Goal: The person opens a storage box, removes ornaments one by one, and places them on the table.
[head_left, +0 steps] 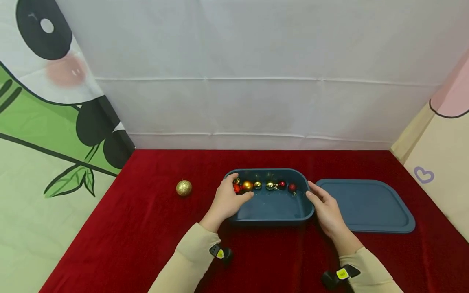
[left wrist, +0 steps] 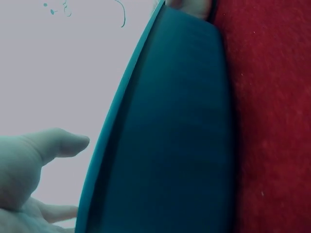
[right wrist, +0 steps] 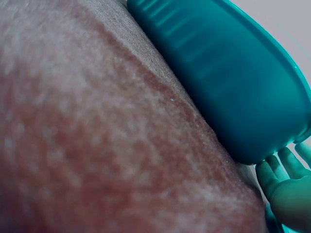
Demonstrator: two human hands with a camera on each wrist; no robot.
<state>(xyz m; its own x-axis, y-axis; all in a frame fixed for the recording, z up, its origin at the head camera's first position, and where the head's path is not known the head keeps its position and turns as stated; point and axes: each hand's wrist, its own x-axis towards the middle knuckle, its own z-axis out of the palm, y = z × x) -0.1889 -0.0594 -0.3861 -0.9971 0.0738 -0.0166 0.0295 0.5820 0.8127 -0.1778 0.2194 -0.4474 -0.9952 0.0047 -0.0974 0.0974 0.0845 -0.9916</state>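
Observation:
A blue rectangular box (head_left: 275, 207) stands uncovered, with several small Christmas baubles in red, gold and orange along its far inner side. My left hand (head_left: 229, 199) is over the box's left end, thumb and fingers spread beside a red bauble (head_left: 237, 188) and an orange-gold bauble (head_left: 247, 186). In the left wrist view the thumb (left wrist: 68, 144) stands straight above the rim, with nothing seen between it and the fingers. At the box's right end my right hand (head_left: 327, 211) holds the wall, thumb at the rim and fingers (right wrist: 267, 178) against the outside.
A blue lid (head_left: 370, 205) lies flat to the right of the box, close to the right hand. One larger glittery gold bauble (head_left: 183, 188) rests on the red cloth (head_left: 146, 236) left of the box. A white curtain (head_left: 256, 110) hangs behind the table.

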